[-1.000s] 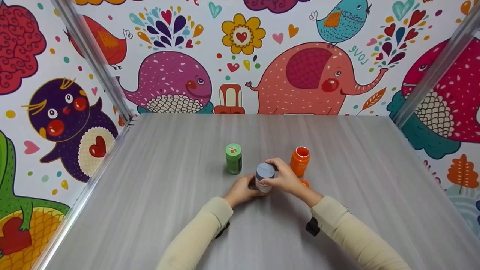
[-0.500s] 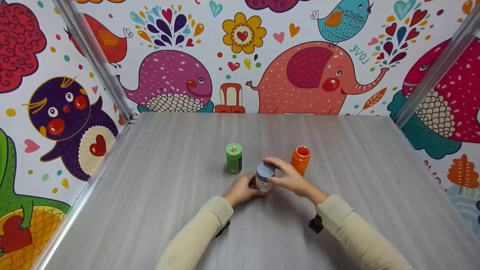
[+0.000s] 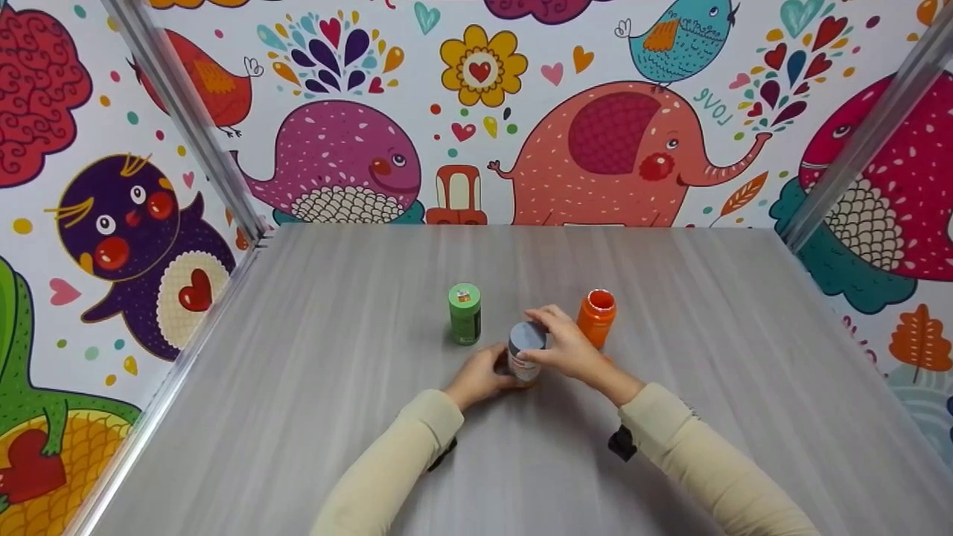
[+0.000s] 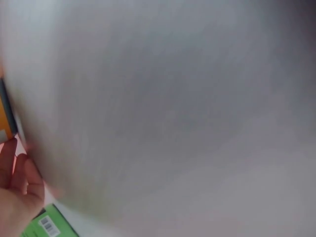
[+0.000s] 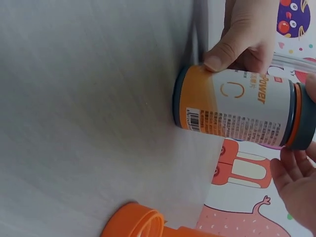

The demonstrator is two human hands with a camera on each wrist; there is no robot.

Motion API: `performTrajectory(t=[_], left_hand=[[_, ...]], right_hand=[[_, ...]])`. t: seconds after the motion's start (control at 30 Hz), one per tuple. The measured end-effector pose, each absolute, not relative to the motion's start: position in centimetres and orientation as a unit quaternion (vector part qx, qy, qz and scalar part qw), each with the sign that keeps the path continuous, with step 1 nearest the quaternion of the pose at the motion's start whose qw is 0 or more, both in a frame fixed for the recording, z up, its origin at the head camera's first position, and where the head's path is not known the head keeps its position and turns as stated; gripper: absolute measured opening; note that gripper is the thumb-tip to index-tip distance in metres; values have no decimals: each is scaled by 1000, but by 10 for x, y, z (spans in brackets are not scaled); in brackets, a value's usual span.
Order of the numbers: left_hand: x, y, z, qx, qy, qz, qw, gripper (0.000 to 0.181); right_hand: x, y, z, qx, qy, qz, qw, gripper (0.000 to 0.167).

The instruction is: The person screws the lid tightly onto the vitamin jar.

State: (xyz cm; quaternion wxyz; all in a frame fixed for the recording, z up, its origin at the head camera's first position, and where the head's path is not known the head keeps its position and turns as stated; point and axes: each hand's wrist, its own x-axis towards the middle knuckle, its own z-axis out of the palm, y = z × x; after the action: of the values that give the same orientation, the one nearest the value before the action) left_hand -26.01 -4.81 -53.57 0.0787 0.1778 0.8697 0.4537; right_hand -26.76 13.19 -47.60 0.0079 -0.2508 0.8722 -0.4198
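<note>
Left hand [image 3: 476, 378] gripped bottle [image 5: 237, 103] just below right hand [image 3: 572, 350], whose fingers pinched the lid [image 3: 526, 337] — likely a twist, direction unclear from these angles — next move called for steady bracing.

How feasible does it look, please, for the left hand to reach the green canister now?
Probably yes, after releasing the grey-lidded bottle: nothing visible stands between the left hand and the green canister.

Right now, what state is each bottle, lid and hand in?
Green bottle: upright, capped.
Orange bottle: upright, open.
Orange lid: off, near the orange bottle.
Grey-lidded bottle: upright, held.
Grey lid: on its bottle; tightness unclear.
Left hand: gripping the grey-lidded bottle's body.
Right hand: gripping the grey lid.
</note>
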Motion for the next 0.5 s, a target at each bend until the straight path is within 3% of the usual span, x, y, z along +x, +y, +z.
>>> performTrajectory(t=[0.27,0.5], left_hand=[[-260,-48,-536,183,873,445,75,50],[-261,-49,-536,186,874,442,80,52]], right_hand=[[-267,126,-473,-236,910,-341,-30,55],[-265,122,-468,-221,923,-314,10,63]])
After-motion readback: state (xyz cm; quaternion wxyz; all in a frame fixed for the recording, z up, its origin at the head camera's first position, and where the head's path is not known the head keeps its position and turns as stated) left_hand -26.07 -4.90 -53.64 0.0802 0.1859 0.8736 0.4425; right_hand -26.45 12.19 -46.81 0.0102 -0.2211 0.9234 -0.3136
